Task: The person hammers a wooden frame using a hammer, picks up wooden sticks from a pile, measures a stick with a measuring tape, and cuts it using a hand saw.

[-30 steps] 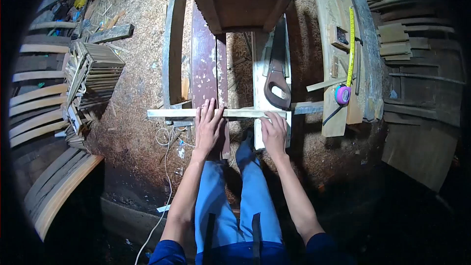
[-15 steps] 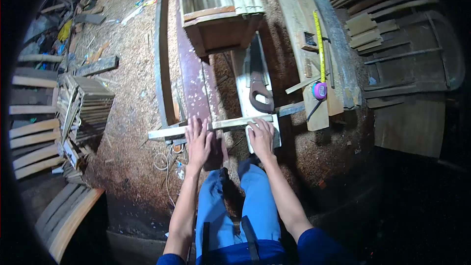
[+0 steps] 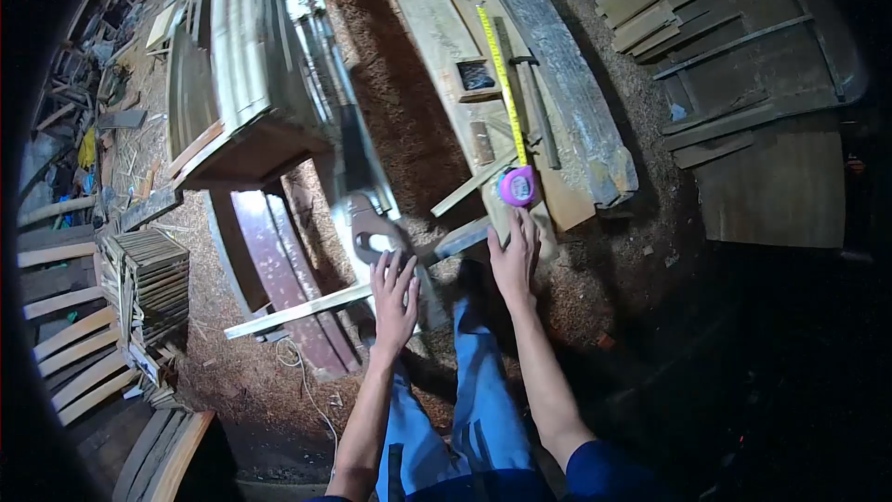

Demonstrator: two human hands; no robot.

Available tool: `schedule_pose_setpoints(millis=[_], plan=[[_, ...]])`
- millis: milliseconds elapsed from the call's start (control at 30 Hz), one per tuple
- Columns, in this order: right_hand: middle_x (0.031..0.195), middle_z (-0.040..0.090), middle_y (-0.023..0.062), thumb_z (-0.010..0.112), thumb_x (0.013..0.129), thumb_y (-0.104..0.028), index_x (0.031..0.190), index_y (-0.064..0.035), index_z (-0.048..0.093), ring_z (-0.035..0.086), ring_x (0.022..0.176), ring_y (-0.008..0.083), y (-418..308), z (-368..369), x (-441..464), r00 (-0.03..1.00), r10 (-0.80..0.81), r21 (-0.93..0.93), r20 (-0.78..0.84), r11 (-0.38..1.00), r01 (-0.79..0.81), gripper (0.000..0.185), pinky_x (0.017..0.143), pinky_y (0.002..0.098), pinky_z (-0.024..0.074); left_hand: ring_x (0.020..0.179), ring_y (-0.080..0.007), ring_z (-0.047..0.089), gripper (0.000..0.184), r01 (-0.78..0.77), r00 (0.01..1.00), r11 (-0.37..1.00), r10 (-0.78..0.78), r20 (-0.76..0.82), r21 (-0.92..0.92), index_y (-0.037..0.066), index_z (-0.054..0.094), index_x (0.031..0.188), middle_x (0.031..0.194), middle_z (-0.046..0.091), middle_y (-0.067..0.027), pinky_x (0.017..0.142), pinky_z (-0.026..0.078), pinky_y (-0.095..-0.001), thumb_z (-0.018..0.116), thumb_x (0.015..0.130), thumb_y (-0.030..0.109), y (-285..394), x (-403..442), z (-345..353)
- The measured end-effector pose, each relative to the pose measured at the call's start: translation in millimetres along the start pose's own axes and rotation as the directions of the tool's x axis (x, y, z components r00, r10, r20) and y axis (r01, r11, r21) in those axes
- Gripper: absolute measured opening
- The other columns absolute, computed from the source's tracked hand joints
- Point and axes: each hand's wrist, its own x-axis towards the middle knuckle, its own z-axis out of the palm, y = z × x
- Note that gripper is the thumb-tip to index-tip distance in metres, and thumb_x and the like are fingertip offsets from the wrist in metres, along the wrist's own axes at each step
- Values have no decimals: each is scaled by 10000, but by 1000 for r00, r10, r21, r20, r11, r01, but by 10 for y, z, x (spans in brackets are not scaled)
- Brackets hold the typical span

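My left hand [image 3: 394,300], fingers spread, is over the right end of a thin pale wood strip [image 3: 297,309], just below the handle of a hand saw [image 3: 372,228]. Whether it touches the strip is unclear. My right hand [image 3: 515,256] is open too, its fingertips just under a pink tape measure [image 3: 516,186]. The yellow blade [image 3: 503,84] of the tape extends away along a pale plank [image 3: 437,46]. Beside the blade lies a dark bar tool [image 3: 536,112]. The strip crosses a worn reddish board [image 3: 283,270].
A slatted wooden piece [image 3: 243,65] stands at upper left over the boards. Thin slats are stacked [image 3: 153,284] at far left. A thick grey beam [image 3: 567,74] runs right of the plank. Wood panels [image 3: 771,191] lie at right. Shavings cover the floor.
The view has swung to the right. My right hand has left the strip and moved over to the tape measure. My left hand has shifted right along the strip, near the saw handle.
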Motion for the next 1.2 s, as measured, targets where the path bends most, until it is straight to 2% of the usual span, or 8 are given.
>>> schedule_pose_setpoints(millis=[200, 267, 367, 567, 733, 833, 933, 1200], plan=[[1572, 347, 288, 838, 836, -204, 1582, -109, 411, 387, 1428, 477, 372, 167, 864, 994, 16, -61, 105, 998, -10, 864, 1146, 565, 364, 1538, -351, 304, 405, -32, 999, 999, 32, -6, 19, 106, 598, 1445, 1589, 466, -127, 1283, 149, -546, 577, 1049, 189, 517, 788, 871], [1555, 342, 323, 840, 831, -189, 1603, -98, 365, 383, 1432, 485, 571, 376, 937, 995, 3, 81, 101, 997, -11, 911, 1151, 553, 362, 1539, -348, 307, 405, -26, 999, 999, 27, -23, 34, 108, 598, 1444, 1587, 472, -125, 1285, 141, -546, 577, 1049, 193, 633, 996, 996], [1473, 408, 318, 852, 801, -197, 1585, -25, 355, 454, 1348, 487, 524, 255, 878, 997, 77, 184, 32, 979, -82, 944, 1122, 521, 398, 1544, -341, 302, 411, -12, 998, 999, 14, -57, 34, 114, 590, 1452, 1594, 467, -117, 1286, 135, -541, 575, 1049, 194, 794, 1140, 942], [1377, 538, 282, 830, 724, -116, 1538, 51, 366, 549, 1268, 452, 302, -464, 9, 990, -136, 443, 45, 890, 103, 951, 1088, 507, 451, 1561, -407, 248, 566, -45, 954, 997, 63, -292, 67, 97, 492, 1532, 1680, 283, -218, 1265, 199, -533, 634, 984, 85, 790, 790, 439], [1423, 577, 243, 841, 688, -37, 1505, 13, 435, 597, 1272, 434, -211, -548, -332, 837, -505, 489, 209, 796, 358, 914, 1099, 494, 489, 1529, -490, 245, 774, 15, 889, 976, 87, -449, 219, 100, 425, 1573, 1678, 213, -291, 1239, 243, -604, 754, 873, 132, 409, -6, 136], [1409, 603, 229, 852, 679, -50, 1392, -6, 574, 599, 1287, 416, -627, -332, -492, 751, -558, 533, 354, 780, 328, 767, 1107, 484, 491, 1530, -468, 265, 742, 129, 831, 945, 63, -553, 301, 105, 457, 1556, 1664, 254, -287, 1239, 245, -602, 748, 873, 122, 140, -441, -8], [1424, 610, 207, 841, 701, -61, 1323, -26, 638, 610, 1287, 391, -940, 50, -660, 619, -674, 553, 404, 719, 421, 656, 1111, 464, 490, 1545, -407, 289, 691, 248, 866, 944, -116, -486, 217, 103, 477, 1543, 1647, 331, -251, 1272, 174, -565, 703, 890, 92, -95, -865, -286], [1314, 700, 172, 802, 711, -53, 1276, -45, 678, 679, 1192, 356, -1493, 752, -978, 453, -708, 568, 542, 706, 423, 578, 1054, 428, 526, 1570, -399, 236, 696, 387, 813, 916, -287, -506, 102, 85, 477, 1543, 1667, 312, -219, 1279, 149, -556, 668, 874, 78, -924, -1668, -850]])
